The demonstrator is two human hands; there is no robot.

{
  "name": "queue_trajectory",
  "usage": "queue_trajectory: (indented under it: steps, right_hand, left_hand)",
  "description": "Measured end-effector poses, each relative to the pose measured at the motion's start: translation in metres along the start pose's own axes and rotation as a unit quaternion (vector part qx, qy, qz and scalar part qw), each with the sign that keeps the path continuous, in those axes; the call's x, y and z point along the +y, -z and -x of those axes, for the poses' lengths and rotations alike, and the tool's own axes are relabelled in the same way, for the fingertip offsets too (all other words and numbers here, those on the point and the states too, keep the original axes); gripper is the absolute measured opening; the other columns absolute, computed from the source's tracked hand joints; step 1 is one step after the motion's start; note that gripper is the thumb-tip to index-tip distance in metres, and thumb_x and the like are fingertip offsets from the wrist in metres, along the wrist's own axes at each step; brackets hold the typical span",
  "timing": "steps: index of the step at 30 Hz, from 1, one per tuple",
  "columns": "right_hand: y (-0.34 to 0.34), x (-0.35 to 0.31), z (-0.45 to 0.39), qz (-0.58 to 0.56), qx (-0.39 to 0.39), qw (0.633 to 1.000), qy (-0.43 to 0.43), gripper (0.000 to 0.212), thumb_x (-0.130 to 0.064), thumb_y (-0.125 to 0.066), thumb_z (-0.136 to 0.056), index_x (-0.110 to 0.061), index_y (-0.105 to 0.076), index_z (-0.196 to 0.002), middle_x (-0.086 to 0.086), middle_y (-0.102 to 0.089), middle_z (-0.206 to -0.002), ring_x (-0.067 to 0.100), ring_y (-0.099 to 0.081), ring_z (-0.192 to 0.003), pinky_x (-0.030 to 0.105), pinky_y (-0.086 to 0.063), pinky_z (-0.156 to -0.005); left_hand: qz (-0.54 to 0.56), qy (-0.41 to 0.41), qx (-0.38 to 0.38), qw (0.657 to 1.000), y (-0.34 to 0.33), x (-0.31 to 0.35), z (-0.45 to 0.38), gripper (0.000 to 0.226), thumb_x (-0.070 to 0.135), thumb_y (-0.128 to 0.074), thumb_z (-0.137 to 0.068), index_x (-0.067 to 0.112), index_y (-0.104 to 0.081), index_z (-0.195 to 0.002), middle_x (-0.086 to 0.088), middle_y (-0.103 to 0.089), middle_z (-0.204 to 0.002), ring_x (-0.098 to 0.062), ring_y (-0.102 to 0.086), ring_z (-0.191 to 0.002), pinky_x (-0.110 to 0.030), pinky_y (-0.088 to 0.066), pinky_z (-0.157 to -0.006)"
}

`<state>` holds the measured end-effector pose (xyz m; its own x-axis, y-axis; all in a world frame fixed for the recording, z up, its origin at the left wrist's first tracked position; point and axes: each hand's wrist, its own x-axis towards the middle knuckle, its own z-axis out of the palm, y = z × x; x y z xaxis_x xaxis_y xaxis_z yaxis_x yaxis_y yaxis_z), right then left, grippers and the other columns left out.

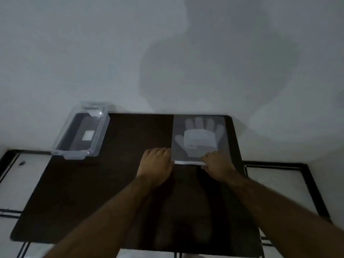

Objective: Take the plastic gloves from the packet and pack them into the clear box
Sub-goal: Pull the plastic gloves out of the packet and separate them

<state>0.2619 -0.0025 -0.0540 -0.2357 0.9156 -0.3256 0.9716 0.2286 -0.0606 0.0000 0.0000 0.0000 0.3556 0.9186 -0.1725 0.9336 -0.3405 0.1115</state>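
Observation:
A flat clear packet of plastic gloves (200,138), with a glove outline and a white label showing through it, lies at the far right of the dark table (130,183). My left hand (156,162) rests at the packet's near left corner, fingers on its edge. My right hand (216,163) pinches the packet's white near strip at the right. The clear box (81,131) stands open and without gloves at the table's far left corner, its lid tilted up behind it.
A white wall rises right behind the table's far edge. White floor tiles with dark lines show on both sides of the table. A small dark speck (22,163) lies on the floor at the left.

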Motion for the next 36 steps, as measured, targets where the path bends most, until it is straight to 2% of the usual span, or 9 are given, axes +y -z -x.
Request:
queue_trajectory:
  steps: [6,12,17,22,26,29,36]
  right_hand:
    - [-0.002,0.022,-0.032,-0.031,-0.111,0.993,0.031,0.037,-0.044,-0.065,-0.100,-0.024,-0.068,-0.131,0.003,-0.068,-0.128,0.025,-0.064,-0.117,0.043,-0.051,-0.104]
    - [-0.002,0.032,-0.056,-0.079,-0.115,0.988,0.060,0.025,-0.038,-0.059,-0.103,-0.026,-0.071,-0.122,0.000,-0.069,-0.123,0.020,-0.063,-0.112,0.044,-0.051,-0.106]
    - [0.000,0.045,-0.071,-0.104,-0.117,0.985,0.077,0.022,-0.033,-0.059,-0.104,-0.024,-0.075,-0.115,0.003,-0.072,-0.115,0.022,-0.066,-0.106,0.043,-0.053,-0.099]
    - [-0.003,0.051,-0.079,-0.136,-0.120,0.981,0.062,0.018,-0.029,-0.059,-0.105,-0.023,-0.075,-0.109,0.002,-0.073,-0.112,0.021,-0.066,-0.103,0.045,-0.055,-0.099]
    - [-0.009,0.054,-0.087,-0.155,-0.128,0.978,0.048,0.015,-0.029,-0.057,-0.105,-0.027,-0.072,-0.104,-0.001,-0.070,-0.107,0.018,-0.065,-0.098,0.045,-0.055,-0.098]
    - [-0.009,0.058,-0.089,-0.168,-0.106,0.979,0.035,0.017,-0.026,-0.056,-0.106,-0.023,-0.071,-0.099,0.000,-0.071,-0.102,0.019,-0.066,-0.096,0.043,-0.055,-0.095]
    - [-0.007,0.066,-0.096,-0.217,0.047,0.975,-0.017,0.014,-0.026,-0.058,-0.106,-0.020,-0.070,-0.102,0.002,-0.070,-0.103,0.018,-0.064,-0.096,0.037,-0.055,-0.093]
  left_hand:
    - [0.049,0.004,-0.068,0.996,-0.037,0.028,-0.016,0.046,0.047,-0.045,-0.109,0.025,-0.054,-0.148,0.002,-0.061,-0.149,-0.020,-0.053,-0.139,-0.043,-0.037,-0.119]
    - [0.068,-0.022,-0.079,0.994,-0.062,0.051,-0.034,0.043,0.044,-0.048,-0.108,0.022,-0.058,-0.144,-0.001,-0.065,-0.143,-0.023,-0.058,-0.132,-0.042,-0.043,-0.112]
    - [0.109,-0.059,-0.064,0.990,-0.083,0.068,-0.045,0.030,0.033,-0.051,-0.107,0.018,-0.066,-0.129,-0.004,-0.070,-0.130,-0.024,-0.063,-0.121,-0.040,-0.048,-0.106]
    - [0.126,-0.063,-0.037,0.989,-0.097,0.072,-0.064,0.040,0.018,-0.056,-0.105,0.012,-0.066,-0.143,-0.009,-0.070,-0.142,-0.027,-0.065,-0.130,-0.042,-0.049,-0.112]
    - [0.115,-0.054,-0.043,0.991,-0.100,0.071,-0.076,0.042,0.015,-0.054,-0.104,0.013,-0.065,-0.145,-0.009,-0.071,-0.142,-0.027,-0.067,-0.129,-0.042,-0.050,-0.113]
    - [0.101,-0.058,-0.051,0.992,-0.101,0.070,-0.081,0.040,0.017,-0.054,-0.105,0.015,-0.066,-0.143,-0.007,-0.072,-0.140,-0.027,-0.068,-0.126,-0.042,-0.052,-0.110]
    - [0.086,-0.042,-0.057,0.994,-0.101,0.069,-0.093,0.039,0.014,-0.056,-0.105,0.018,-0.064,-0.143,-0.007,-0.065,-0.142,-0.029,-0.070,-0.115,-0.042,-0.060,-0.089]
